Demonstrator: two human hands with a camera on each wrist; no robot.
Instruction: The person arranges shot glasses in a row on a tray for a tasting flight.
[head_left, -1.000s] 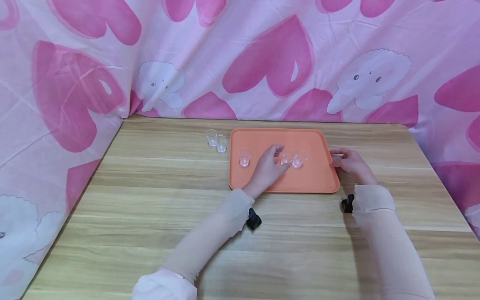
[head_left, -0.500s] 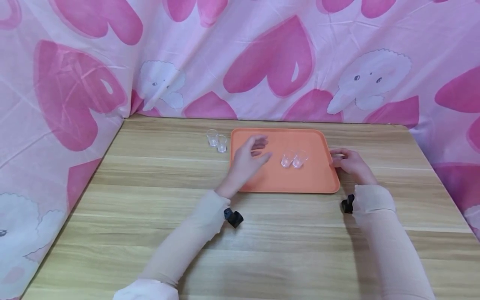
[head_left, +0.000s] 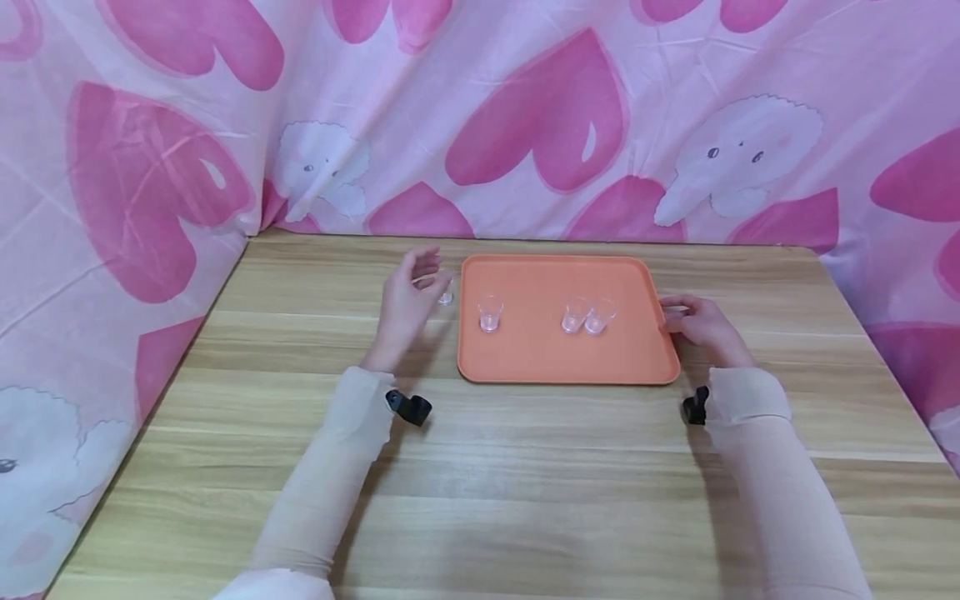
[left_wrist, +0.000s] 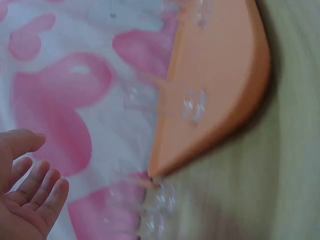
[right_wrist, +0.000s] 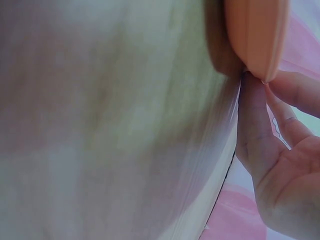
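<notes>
My left hand hovers beside the tray's left side with loosely bent fingers and nothing in its grasp. Just past its thumb stands a small clear cup; a second one there is hidden behind the hand in the head view. The left wrist view shows both small cups a little apart from the hand. On the orange tray, one clear cup stands at the left and two cups sit close together right of centre. My right hand pinches the tray's right rim between thumb and fingers.
The tray lies on a wood-grain table, toward its back edge. A pink curtain with hearts and cartoon animals hangs behind and along the sides. Each wrist carries a small black camera.
My left hand has moved left from beside the paired cups, across the tray, to the two cups outside it. The cups stay where they were; my right hand keeps its place at the rim.
</notes>
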